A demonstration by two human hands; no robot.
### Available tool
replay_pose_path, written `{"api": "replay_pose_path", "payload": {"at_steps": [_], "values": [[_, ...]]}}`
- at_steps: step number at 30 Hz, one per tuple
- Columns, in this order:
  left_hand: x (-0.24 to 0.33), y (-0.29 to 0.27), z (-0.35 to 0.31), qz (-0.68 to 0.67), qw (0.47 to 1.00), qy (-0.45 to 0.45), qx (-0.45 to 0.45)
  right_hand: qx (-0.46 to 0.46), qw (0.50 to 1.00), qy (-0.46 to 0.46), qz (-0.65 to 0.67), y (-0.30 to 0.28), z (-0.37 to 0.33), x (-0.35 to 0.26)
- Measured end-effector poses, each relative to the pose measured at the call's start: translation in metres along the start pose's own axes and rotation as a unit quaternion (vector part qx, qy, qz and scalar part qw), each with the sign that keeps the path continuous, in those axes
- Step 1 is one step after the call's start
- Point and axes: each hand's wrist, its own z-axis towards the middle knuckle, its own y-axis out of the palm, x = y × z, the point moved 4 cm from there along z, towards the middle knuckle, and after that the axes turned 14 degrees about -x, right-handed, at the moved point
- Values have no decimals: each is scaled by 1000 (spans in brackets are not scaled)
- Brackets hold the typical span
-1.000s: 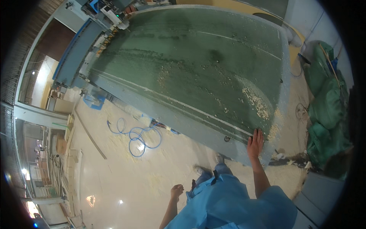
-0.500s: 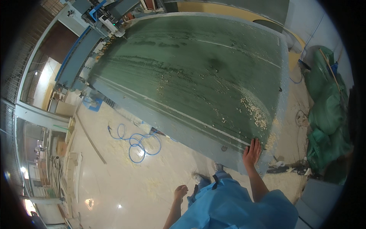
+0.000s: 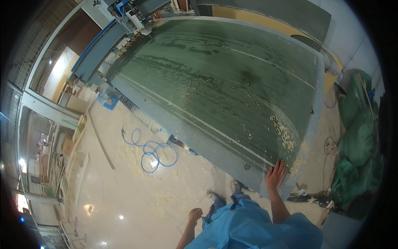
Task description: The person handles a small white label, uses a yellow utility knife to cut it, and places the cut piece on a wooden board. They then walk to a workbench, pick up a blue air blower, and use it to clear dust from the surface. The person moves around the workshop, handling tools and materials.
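Observation:
My right hand lies flat on the near right corner of a large green machine bed, fingers stretched out and holding nothing. Pale wood chips are heaped on the bed just beyond those fingertips, with more scattered across its surface. Low on my left, over the floor, hangs my left hand. Its fingers are loosely curled, and I see nothing in them. The bed has a grey metal rim along its near side.
A machine head on a gantry stands at the bed's far left end. Coiled blue hose lies on the dusty floor. Green sacks slump at the right, near the wall. Stacked boards line the left side.
The view has turned slightly, so the bed sits further right and lower. My right hand stays on the bed's corner. The fingers of my left hand look more curled.

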Motion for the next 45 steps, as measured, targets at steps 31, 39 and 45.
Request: {"api": "replay_pose_path", "payload": {"at_steps": [31,39,45], "values": [[-8,-11,1,-27,999,30,3,3,1000,3,-23,6,0,2],[0,-11,-1,-32,998,51,14,14,1000,-4,-26,5,0,1],[0,-12,8,-14,1000,26,-5,-2,1000,11,-24,5,0,2]]}}
